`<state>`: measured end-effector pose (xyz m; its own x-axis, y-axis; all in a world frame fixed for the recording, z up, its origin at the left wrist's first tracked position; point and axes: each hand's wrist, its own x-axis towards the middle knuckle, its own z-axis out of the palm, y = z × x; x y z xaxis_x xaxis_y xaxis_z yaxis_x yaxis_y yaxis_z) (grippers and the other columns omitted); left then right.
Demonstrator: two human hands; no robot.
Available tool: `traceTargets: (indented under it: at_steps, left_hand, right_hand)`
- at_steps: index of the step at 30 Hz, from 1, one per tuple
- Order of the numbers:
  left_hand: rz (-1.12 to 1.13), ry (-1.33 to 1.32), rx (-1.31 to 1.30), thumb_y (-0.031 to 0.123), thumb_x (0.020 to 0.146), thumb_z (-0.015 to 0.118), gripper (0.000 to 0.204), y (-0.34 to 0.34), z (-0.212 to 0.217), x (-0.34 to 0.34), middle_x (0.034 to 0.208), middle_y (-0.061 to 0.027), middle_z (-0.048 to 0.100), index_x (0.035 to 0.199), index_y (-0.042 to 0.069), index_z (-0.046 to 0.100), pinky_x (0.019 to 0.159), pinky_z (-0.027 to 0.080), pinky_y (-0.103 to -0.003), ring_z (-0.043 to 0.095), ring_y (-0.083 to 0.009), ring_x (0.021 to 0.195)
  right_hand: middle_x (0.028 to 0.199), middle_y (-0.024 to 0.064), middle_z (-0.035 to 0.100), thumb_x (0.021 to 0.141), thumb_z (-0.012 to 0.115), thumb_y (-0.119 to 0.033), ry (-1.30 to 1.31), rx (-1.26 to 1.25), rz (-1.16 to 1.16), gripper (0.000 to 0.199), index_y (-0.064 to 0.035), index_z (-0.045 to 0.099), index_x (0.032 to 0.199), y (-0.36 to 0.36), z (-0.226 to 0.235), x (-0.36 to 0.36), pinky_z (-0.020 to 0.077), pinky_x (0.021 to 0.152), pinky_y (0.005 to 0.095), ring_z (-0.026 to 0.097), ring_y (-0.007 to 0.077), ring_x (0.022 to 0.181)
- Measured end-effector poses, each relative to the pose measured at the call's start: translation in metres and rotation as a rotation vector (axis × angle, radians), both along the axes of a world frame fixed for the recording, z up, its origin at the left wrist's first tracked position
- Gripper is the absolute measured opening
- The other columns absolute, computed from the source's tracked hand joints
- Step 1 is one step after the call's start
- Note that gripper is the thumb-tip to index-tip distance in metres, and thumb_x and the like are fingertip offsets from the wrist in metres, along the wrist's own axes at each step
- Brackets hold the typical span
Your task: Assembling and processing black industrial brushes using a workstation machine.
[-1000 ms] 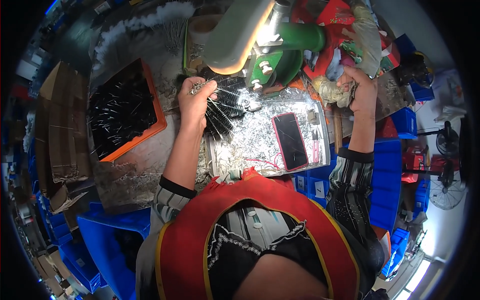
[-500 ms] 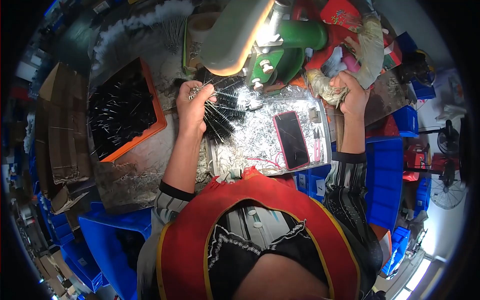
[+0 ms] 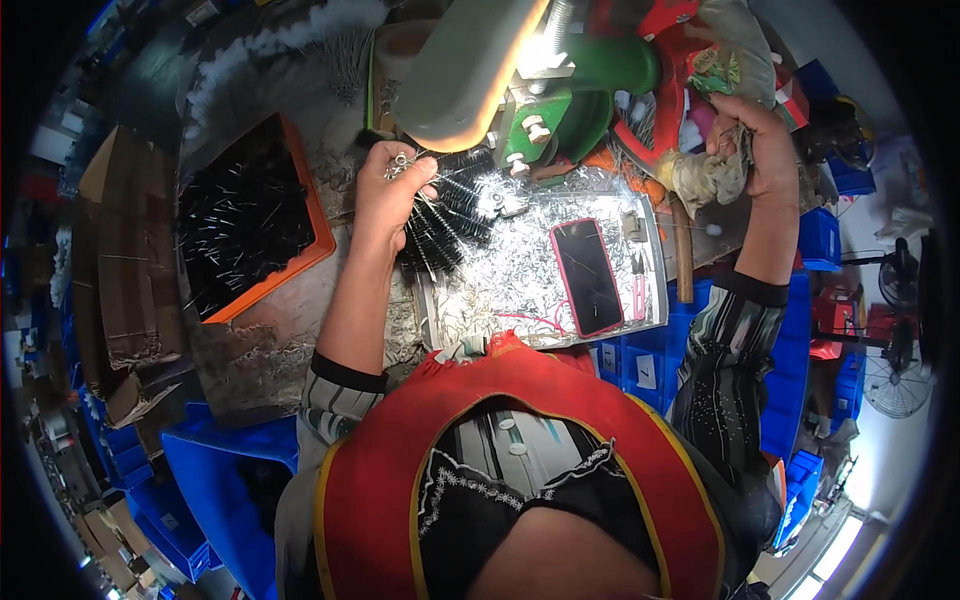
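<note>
My left hand (image 3: 383, 205) is closed around a bunch of black twisted-wire brushes (image 3: 432, 238). Their looped wire ends stick up between thumb and fingers, and the bristles fan out to the right, under the green machine (image 3: 535, 125). On the right, my right hand (image 3: 762, 140) grips the cloth-wrapped rim (image 3: 705, 180) of a red handwheel (image 3: 672, 110); its fingers are partly hidden by the cloth. Just right of the bristles, a small metal fixture (image 3: 505, 203) sits in bright light.
An orange tray (image 3: 325, 232) of black brushes lies at left. Before me, a metal tray (image 3: 655, 300) strewn with wire clippings holds a phone (image 3: 587, 278) and small pink-handled snips (image 3: 638, 290). A wooden handle (image 3: 683, 255) stands beside it. Blue bins (image 3: 225, 480) and a cardboard box (image 3: 125, 250) flank the bench.
My right hand has swung outward to the right and slightly up, and the wrapped wheel rim has turned with it. My left hand and its brushes have hardly shifted.
</note>
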<state>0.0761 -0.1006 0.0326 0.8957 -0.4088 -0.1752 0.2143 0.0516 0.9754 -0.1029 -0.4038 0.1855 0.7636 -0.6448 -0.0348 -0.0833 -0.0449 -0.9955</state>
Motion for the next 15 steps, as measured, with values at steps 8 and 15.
traceTargets:
  at_steps: [8, 15]
  left_hand:
    - [0.0, -0.009, -0.059, 0.004, 0.076, 0.067, 0.021, 0.002, -0.002, -0.001, 0.078, -0.0085, 0.059, 0.092, 0.004, 0.053, 0.049, 0.047, -0.023, 0.056, -0.012, 0.058]
    - [-0.043, 0.01, -0.085, 0.002, 0.077, 0.066, 0.02, 0.002, 0.0, 0.003, 0.076, -0.007, 0.058, 0.089, 0.006, 0.052, 0.049, 0.046, -0.023, 0.056, -0.011, 0.058]
  right_hand:
    - [0.051, 0.007, 0.053, 0.071, 0.068, -0.016, -0.017, 0.009, 0.011, 0.02, -0.0029, 0.057, 0.062, 0.006, -0.01, 0.0, 0.0416, 0.044, 0.0258, 0.052, 0.0146, 0.042]
    - [0.051, 0.0078, 0.047, 0.072, 0.058, 0.001, -0.772, -0.137, -0.076, 0.015, -0.0001, 0.051, 0.058, 0.029, -0.115, 0.01, 0.0438, 0.051, 0.0305, 0.046, 0.0167, 0.045]
